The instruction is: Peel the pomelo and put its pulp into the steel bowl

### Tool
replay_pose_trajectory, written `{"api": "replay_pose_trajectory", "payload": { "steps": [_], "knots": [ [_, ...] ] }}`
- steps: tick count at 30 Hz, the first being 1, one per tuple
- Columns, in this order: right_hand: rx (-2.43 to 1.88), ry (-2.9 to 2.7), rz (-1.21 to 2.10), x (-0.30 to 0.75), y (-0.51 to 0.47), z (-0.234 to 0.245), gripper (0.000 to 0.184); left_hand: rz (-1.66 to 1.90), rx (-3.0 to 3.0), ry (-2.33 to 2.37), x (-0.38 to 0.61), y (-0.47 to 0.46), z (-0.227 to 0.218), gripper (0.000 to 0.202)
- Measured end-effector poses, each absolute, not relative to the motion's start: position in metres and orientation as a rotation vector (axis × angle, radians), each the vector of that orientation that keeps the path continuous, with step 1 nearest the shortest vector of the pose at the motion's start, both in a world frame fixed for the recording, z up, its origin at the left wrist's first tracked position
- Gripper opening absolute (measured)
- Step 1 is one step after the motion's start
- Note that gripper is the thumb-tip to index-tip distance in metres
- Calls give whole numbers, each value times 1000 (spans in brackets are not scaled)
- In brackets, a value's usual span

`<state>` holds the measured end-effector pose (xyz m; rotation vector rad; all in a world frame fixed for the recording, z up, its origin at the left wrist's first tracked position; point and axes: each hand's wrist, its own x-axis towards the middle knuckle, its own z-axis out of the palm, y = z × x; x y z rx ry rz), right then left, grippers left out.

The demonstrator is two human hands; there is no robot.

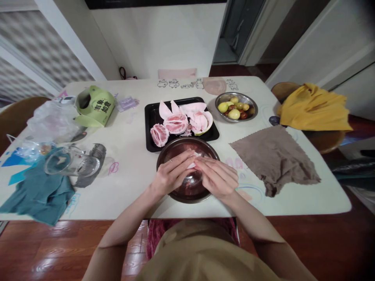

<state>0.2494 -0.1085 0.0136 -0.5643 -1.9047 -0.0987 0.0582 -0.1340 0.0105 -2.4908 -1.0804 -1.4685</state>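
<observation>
Over a round metal bowl [172, 195] at the table's front edge, my left hand [174, 171] and my right hand [218, 175] meet at the fingertips. Both pinch a small pale pink piece of pomelo [193, 160], mostly covered by the fingers. Just behind the bowl lies a black tray [152, 113]. On it are peeled pomelo chunks [175, 124] showing pink flesh, and thick pieces of pomelo peel [202, 121] with white-pink pith. Most of the bowl's inside is hidden under my hands.
A steel bowl of small fruit [236, 108] stands behind right, a brown cloth [275, 156] in front of it. To the left are a glass pitcher [73, 162], a teal cloth [38, 195], a green box [98, 107] and a plastic bag [52, 121]. Yellow fabric [315, 107] covers a chair.
</observation>
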Motion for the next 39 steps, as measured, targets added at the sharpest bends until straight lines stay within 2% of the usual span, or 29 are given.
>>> {"api": "replay_pose_trajectory", "payload": {
  "steps": [6, 12, 15, 20, 29, 35, 39],
  "knots": [
    [-562, -1852, -77, 248, -111, 14, 47, -1536, -2459, -993, 57, -135, 9, 51],
    [-441, -1997, -175, 252, -112, 17, 43, -1692, -2593, -1260, 60, -135, 15, 56],
    [-418, -2013, -97, 250, -108, 15, 43, -1688, -2634, -1329, 58, -136, 15, 49],
    [-454, -2021, 51, 249, -100, 10, 43, -1777, -2594, -1294, 55, -137, 12, 48],
    [-462, -1931, -66, 247, -108, 13, 31, -1673, -2535, -1154, 58, -140, 11, 56],
    [-487, -1896, -87, 247, -113, 15, 23, -1567, -2424, -1045, 62, -143, 14, 52],
    [-500, -1875, -65, 245, -116, 19, 26, -1498, -2394, -1012, 62, -145, 13, 50]
  ]
}}
